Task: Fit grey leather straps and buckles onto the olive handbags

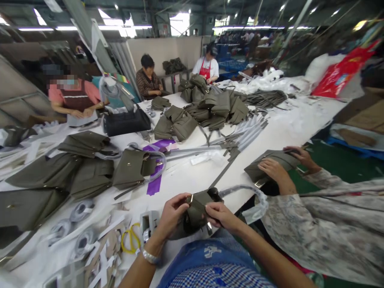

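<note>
Close to my body at the table's near edge, I hold an olive-green handbag (pixel 196 210) with both hands. My left hand (pixel 172 214) grips its left side, thumb and fingers closed near a gold-coloured metal fitting. On the right side of the bag, my right hand (pixel 220 216) pinches the material with thumb and fingers. A wrapped handle (pixel 259 198) loops out to the right of the bag. The bag's underside and part of its opening are hidden or dark.
Yellow-handled scissors (pixel 131 239) and grey tape rolls (pixel 82 210) lie left of me. More olive bags (pixel 93 176) sit at left, with a pile (pixel 210 106) farther back. At my right a co-worker's hands (pixel 277 172) hold another bag. Grey strips (pixel 249 134) cross the white table (pixel 264 140).
</note>
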A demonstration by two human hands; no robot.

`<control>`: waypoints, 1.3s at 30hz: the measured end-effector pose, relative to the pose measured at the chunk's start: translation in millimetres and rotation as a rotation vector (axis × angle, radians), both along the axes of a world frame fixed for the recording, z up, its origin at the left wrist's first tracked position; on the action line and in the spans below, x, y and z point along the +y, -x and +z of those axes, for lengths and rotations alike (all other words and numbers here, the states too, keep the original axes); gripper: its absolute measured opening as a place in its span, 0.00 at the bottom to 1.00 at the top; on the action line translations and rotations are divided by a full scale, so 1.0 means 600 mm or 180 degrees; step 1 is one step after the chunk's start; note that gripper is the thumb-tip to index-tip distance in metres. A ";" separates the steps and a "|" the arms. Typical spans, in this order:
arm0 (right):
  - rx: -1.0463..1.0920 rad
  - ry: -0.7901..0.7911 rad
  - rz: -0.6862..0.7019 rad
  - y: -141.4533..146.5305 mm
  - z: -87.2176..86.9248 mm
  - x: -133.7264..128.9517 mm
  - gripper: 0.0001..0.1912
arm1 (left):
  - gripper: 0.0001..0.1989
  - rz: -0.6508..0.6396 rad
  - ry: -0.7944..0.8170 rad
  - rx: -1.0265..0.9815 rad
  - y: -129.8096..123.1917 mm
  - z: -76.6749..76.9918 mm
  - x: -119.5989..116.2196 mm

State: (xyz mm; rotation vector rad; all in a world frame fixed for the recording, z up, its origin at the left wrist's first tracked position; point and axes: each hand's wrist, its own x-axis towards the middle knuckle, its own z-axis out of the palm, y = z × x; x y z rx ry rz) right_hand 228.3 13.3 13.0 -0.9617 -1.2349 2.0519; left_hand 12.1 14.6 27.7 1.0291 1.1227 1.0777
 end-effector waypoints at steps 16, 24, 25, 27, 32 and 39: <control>-0.2369 -0.2363 -0.1146 0.051 0.055 -0.038 0.21 | 0.13 -0.0540 0.0189 0.0802 -0.065 -0.050 -0.028; -0.1177 -0.2126 -0.1121 0.042 0.127 -0.031 0.19 | 0.19 -0.1114 -0.0197 0.0689 -0.089 -0.002 -0.031; -0.0768 -0.1897 -0.1191 0.034 0.142 -0.030 0.22 | 0.20 -0.1236 -0.0168 0.0672 -0.091 -0.001 -0.034; -0.0017 -0.1402 -0.1674 0.010 0.166 -0.024 0.24 | 0.21 -0.1343 -0.0016 0.0601 -0.093 -0.002 -0.042; 0.0915 -0.0505 -0.3441 -0.055 0.157 -0.017 0.20 | 0.22 -0.1116 0.0119 0.0619 -0.092 -0.009 -0.055; -0.0697 -0.0960 -0.1674 -0.031 0.086 -0.090 0.18 | 0.16 -0.0962 -0.0387 0.1101 -0.109 0.001 -0.066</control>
